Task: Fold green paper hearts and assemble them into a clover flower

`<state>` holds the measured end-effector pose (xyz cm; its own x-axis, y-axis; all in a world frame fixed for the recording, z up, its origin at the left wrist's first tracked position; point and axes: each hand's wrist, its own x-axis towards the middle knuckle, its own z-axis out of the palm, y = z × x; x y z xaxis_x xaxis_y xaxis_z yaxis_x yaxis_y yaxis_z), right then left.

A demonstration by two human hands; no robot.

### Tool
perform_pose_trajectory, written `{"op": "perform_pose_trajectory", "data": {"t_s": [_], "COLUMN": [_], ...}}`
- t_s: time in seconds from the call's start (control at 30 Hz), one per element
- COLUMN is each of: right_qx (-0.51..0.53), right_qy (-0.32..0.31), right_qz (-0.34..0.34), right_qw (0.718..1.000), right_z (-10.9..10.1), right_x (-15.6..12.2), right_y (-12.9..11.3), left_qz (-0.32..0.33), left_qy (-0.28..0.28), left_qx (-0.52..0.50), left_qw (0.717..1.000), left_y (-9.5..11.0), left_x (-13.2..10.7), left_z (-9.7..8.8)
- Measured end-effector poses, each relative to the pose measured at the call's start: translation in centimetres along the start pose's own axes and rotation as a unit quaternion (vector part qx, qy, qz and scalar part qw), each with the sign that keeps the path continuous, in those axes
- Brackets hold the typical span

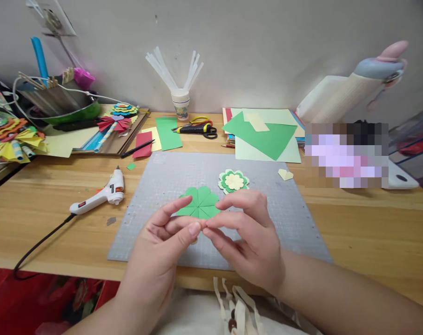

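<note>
My left hand (165,242) and my right hand (251,237) meet at the fingertips above the front of the cutting mat (277,232). Left thumb and fingers are pinched together, and the right thumb and middle finger close against them. Anything held there is too small or hidden to make out. Both index fingers are raised apart. Just behind the fingers a green paper flower (199,200) with creases from its centre appears to lie on the mat, its near edge covered. Beyond it lies a layered green and cream paper flower (234,180).
A glue gun (101,195) with a black cord lies left of the mat. A cream paper heart (285,174) is at the right. Scissors (211,131), a cup of glue sticks (181,104) and green paper (267,135) stand or lie along the back.
</note>
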<state>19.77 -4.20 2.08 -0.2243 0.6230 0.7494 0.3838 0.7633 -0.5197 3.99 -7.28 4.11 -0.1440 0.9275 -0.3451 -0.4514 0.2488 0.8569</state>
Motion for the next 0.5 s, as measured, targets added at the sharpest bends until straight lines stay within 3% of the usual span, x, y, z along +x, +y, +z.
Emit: {"op": "perform_pose_trajectory", "data": {"t_s": [0.17,0.37,0.5], "right_qx": [-0.012,0.001,0.007], "right_qy": [-0.006,-0.058,-0.088], "right_qz": [0.013,0.045,0.052], "right_qw": [1.000,0.997,0.995], "right_z": [0.2,0.4,0.5], "right_x": [0.1,0.0,0.0], "right_y": [0.8,1.1,1.4], "left_qz": [0.073,0.198,0.205], "left_qy": [0.011,0.066,0.070], "left_qx": [0.073,0.216,0.220], "left_qw": [0.995,0.954,0.951], "left_y": [-0.9,-1.6,-1.8], "left_x": [0.2,-0.2,0.0], "left_z": [0.2,0.2,0.2]}}
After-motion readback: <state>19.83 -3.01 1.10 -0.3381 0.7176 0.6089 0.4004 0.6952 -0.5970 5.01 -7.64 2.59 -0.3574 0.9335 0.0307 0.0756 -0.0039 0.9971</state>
